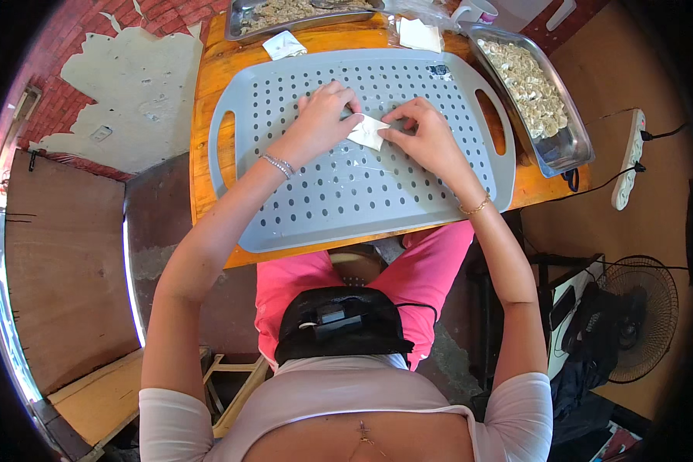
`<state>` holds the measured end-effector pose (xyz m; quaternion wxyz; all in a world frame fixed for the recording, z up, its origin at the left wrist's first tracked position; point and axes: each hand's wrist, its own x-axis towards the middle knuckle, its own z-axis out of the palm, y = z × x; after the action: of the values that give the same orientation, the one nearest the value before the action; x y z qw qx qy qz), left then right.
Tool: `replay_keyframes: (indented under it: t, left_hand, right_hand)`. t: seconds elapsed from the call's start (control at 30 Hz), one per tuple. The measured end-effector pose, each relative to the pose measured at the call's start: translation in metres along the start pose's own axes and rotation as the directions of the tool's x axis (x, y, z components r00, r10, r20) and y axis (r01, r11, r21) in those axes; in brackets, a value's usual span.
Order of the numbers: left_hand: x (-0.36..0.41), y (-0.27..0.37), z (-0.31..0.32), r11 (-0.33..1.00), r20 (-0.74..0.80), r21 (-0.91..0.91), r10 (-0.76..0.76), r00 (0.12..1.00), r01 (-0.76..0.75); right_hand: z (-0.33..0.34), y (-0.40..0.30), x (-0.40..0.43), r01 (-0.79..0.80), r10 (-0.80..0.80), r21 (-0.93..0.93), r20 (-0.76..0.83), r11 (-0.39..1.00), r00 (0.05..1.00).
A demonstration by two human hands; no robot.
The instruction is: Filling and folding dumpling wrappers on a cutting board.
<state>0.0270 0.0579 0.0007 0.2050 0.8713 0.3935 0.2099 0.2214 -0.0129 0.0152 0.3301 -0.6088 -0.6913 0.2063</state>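
A small white dough wrapper [368,134] lies over the grey dotted tray [323,228], its corners between my two hands. My left hand [326,112] pinches its upper left corner between thumb and fingers. On the other side, my right hand [420,130] has its thumb and fingertips at the wrapper's right corner. Whether anything is inside the wrapper is hidden. Past the tray's far rim lie a stack of white square wrappers [420,36] by clear plastic and a folded white piece [284,45].
A metal pan of ground filling [300,10] stands at the far left of the wooden table [208,63]. Another metal pan holds many small wrapped dumplings [525,86] at the right. A mug [476,11], a power strip [629,159] with cords and a fan [641,317] are also around.
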Motion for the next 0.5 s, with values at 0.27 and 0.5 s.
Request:
replay_keyframes:
  t: [0.27,0.5]
  left_hand:
    - [-0.005,0.004,0.003,0.99,-0.076,0.036,0.138,0.988,-0.135]
    - [-0.007,0.012,0.002,0.979,-0.083,-0.045,0.196,0.977,-0.2]
  right_hand:
    - [0.002,0.0,0.003,-0.045,0.044,0.023,0.037,0.999,0.998]
    - [0.004,-0.006,0.006,-0.082,0.075,0.104,0.069,0.991,0.995]
